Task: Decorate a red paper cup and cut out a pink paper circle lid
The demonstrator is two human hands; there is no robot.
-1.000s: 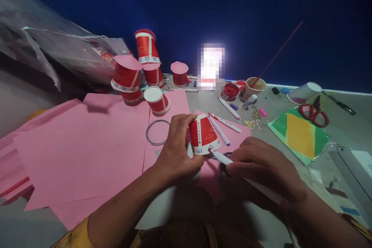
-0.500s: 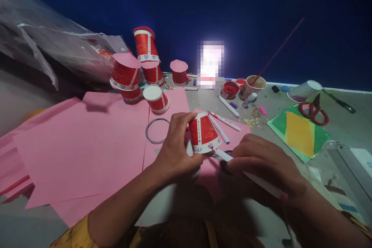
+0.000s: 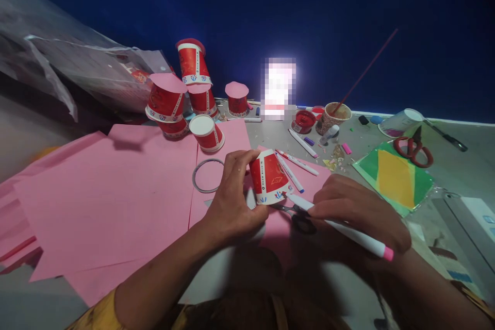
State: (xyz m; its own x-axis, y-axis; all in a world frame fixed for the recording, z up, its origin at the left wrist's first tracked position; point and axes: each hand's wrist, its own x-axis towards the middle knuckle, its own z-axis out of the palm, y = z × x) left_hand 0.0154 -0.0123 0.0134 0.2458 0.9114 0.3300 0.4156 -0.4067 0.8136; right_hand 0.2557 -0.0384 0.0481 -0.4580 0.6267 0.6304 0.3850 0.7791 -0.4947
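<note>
My left hand [image 3: 235, 201] grips a red and white paper cup [image 3: 270, 175] by its two ends, tilted, with blue and red strokes on the white band near its rim. In my right hand [image 3: 351, 206] is a white marker pen [image 3: 359, 237] with a pink end. Its tip is at the cup's decorated band; whether it touches I cannot tell. Below the cup lies a pair of black-handled scissors [image 3: 301, 219], partly covered. Just behind the cup rest a blue-tipped marker [image 3: 291, 172] and a red-tipped marker [image 3: 299, 161].
Pink paper sheets [image 3: 116, 201] spread across the left, with a roll of tape [image 3: 208, 175] on them. Stacked red cups [image 3: 166, 100] and a white-bottomed cup [image 3: 207, 134] stand behind. Red-handled scissors [image 3: 413, 152] lie on green and yellow paper [image 3: 394, 178] at the right.
My right hand has shifted slightly and the marker has turned, so its pink end shows more clearly and its tip sits a little further right along the band. The left hand keeps its grip.
</note>
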